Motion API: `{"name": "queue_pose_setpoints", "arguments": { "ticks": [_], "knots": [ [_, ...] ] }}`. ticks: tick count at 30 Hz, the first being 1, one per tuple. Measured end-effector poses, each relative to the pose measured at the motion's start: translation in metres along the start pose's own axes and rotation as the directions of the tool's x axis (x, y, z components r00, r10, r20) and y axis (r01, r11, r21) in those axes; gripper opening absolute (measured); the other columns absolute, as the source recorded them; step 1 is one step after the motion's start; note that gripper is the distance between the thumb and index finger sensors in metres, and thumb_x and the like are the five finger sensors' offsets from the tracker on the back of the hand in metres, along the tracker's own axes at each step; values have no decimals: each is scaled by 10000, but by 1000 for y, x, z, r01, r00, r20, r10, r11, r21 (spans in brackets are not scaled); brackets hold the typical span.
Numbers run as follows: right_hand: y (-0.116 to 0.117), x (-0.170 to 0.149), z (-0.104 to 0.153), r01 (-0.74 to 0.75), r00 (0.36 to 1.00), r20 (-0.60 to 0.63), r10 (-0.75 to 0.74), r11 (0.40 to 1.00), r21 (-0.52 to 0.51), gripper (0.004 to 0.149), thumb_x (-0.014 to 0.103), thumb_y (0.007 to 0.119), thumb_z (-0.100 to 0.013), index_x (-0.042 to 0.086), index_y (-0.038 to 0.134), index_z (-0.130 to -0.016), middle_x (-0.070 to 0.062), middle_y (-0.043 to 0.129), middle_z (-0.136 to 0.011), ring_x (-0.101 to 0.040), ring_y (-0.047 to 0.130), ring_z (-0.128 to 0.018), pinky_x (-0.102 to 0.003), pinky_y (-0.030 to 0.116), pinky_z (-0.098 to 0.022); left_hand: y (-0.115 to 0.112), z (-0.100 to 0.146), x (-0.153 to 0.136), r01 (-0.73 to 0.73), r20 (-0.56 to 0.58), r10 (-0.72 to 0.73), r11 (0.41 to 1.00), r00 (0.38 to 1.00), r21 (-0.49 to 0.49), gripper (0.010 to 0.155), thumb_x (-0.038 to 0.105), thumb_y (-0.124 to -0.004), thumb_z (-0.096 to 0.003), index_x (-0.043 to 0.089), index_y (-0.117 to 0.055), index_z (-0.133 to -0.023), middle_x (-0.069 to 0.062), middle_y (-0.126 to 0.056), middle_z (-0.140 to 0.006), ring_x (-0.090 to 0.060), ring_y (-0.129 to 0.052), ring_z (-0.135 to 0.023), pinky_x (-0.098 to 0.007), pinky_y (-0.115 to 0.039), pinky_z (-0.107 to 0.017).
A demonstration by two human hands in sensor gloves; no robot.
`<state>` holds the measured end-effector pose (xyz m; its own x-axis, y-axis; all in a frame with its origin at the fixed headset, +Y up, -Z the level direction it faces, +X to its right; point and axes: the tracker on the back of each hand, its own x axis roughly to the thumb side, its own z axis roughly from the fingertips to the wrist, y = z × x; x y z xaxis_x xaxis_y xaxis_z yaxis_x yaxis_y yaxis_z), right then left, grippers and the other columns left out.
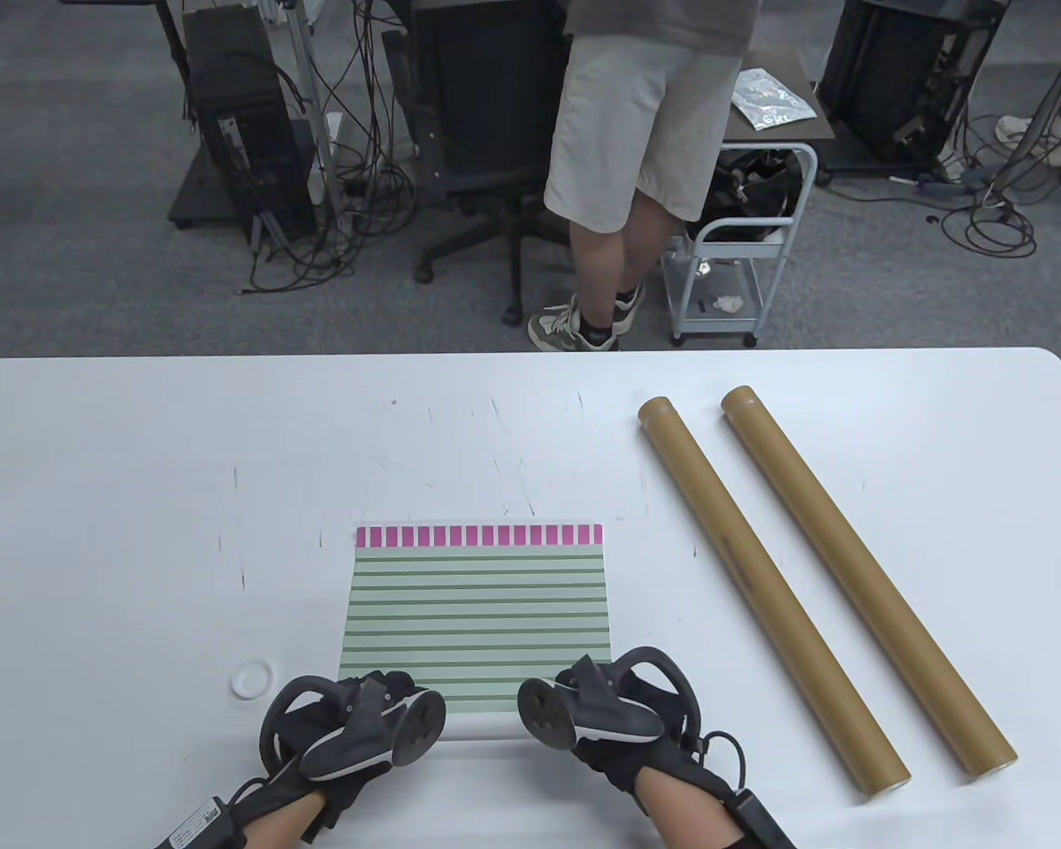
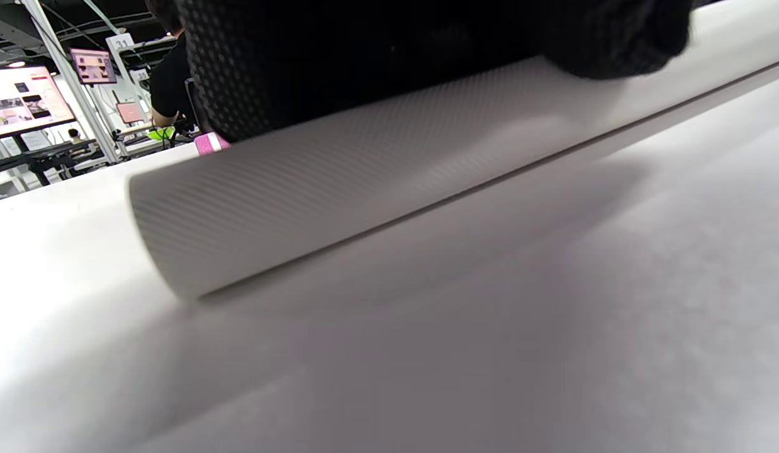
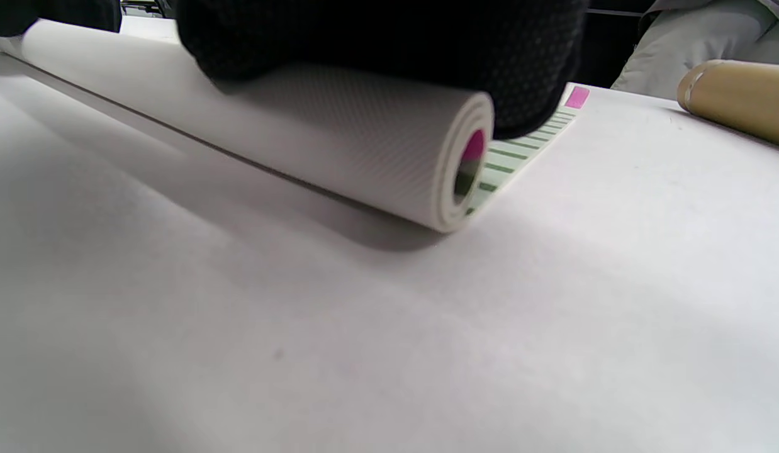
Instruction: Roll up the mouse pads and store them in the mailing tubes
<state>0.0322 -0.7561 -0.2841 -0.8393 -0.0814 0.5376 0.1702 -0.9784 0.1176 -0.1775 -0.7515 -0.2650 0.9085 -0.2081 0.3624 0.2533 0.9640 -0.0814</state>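
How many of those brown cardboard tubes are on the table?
2. Both lie side by side on the table's right half, slanting from far-left to near-right: the left tube nearer the striped mouse pad, the right tube beyond it. None seems hidden.

overhead table view, wrist views low, close

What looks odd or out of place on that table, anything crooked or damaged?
Nothing much. The striped mouse pad is partly rolled at its near edge, with both hands on the roll, which looks even. The two mailing tubes lie side by side, undamaged. A small white ring, perhaps a tube cap, sits alone left of the pad.
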Motion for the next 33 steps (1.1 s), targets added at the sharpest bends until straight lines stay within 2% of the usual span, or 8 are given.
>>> {"name": "queue_pose_setpoints", "arguments": {
  "ticks": [7,11,14,19,21,24,28,33],
  "knots": [
    [7,-13,3,77,995,-54,-79,996,-39,453,307,653,-467,283,713,-915,12,815,-865,-215,883,-684,-415,764,-581,-1,-12,2,-41,-117,25,990,993,-138,464,427,-634,-396,423,-760,-842,148,-856,-859,-125,-931,-776,-304,-847,-586],
    [4,-22,2,146,987,-62,-146,989,-11,443,345,689,-465,279,755,-898,4,843,-854,-223,887,-688,-422,764,-586,-4,-12,0,-60,-138,41,989,990,-139,470,433,-612,-405,436,-726,-861,152,-828,-877,-118,-901,-792,-298,-824,-594],
    [0,-27,3,177,984,-36,-175,981,78,565,432,757,-428,257,730,-965,-8,815,-926,-239,864,-757,-431,749,-614,-4,-12,2,-42,-141,22,989,990,-140,473,429,-612,-405,428,-723,-865,143,-829,-876,-122,-903,-789,-300,-827,-588],
    [2,-23,-1,141,987,-73,-140,990,2,479,369,765,-415,280,796,-884,24,869,-836,-202,902,-682,-414,770,-582,-3,-8,7,24,-100,-38,991,994,-135,491,418,-587,-429,464,-556,-917,132,-773,-920,-139,-894,-814,-300,-826,-595],
    [2,-22,-2,130,989,-76,-130,992,-2,464,354,745,-420,281,806,-873,25,877,-823,-200,909,-668,-411,776,-575,-4,-5,12,41,-59,-49,991,997,-128,495,389,-590,-454,527,-457,-909,94,-598,-1014,-170,-871,-855,-337,-818,-617],
    [3,-22,-3,148,985,-86,-149,989,-13,435,326,709,-442,270,823,-858,11,885,-806,-217,911,-651,-425,773,-568,3,3,19,95,6,-95,995,995,-1,476,365,-679,-448,436,-606,-913,141,-645,-980,-116,-827,-909,-298,-831,-650],
    [3,-21,-3,139,986,-88,-141,990,-24,423,317,700,-449,264,833,-847,1,896,-792,-224,920,-637,-430,780,-557,8,8,25,149,-1,-149,989,989,22,570,541,-737,-366,402,-693,-917,117,-782,-940,-137,-891,-863,-316,-823,-661],
    [2,-22,2,93,988,-116,-104,991,-102,436,357,713,-449,267,790,-869,0,861,-813,-214,890,-662,-431,757,-584,8,-1,20,127,-28,-126,991,992,33,499,505,-749,-371,429,-730,-863,152,-846,-867,-91,-947,-789,-267,-854,-619]
  ]
}}
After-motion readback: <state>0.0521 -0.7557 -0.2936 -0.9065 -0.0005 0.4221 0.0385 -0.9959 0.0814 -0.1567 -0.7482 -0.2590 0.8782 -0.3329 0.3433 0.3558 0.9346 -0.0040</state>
